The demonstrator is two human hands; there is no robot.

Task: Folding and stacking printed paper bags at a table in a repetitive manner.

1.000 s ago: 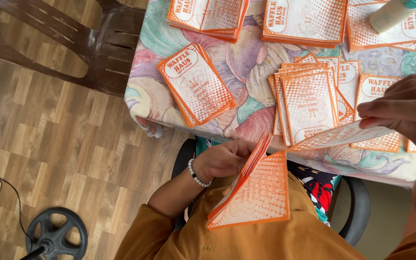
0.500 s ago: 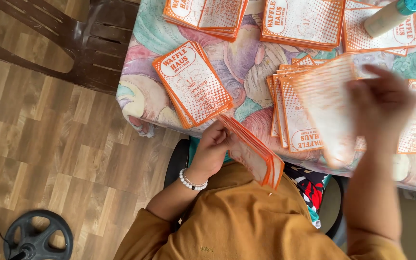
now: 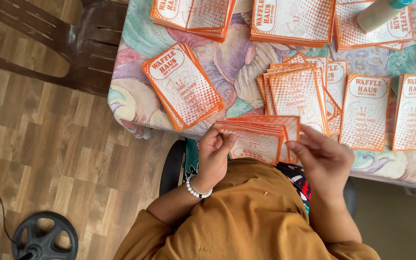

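Left hand (image 3: 214,155) grip closed on stack of orange-white printed paper cards (image 3: 256,135), held at lap level below surface (image 3: 237,72) edge. Right hand (image 3: 324,161) fingers pinch top card corner, apparently for separating single sheet.

hands: 2, the left hand (image 3: 214,159) and the right hand (image 3: 324,161)
stacks of orange paper bags held in the hands: 1 (image 3: 258,135)
stacks or piles of orange paper bags on the table (image 3: 136,103): at least 8, some cut off by the frame edge
bottles: 1, pale with a teal cap (image 3: 377,13)
dark plastic chairs: 1 (image 3: 68,45)
round fan bases on the floor: 1 (image 3: 44,238)
bead bracelets: 1 (image 3: 197,190)
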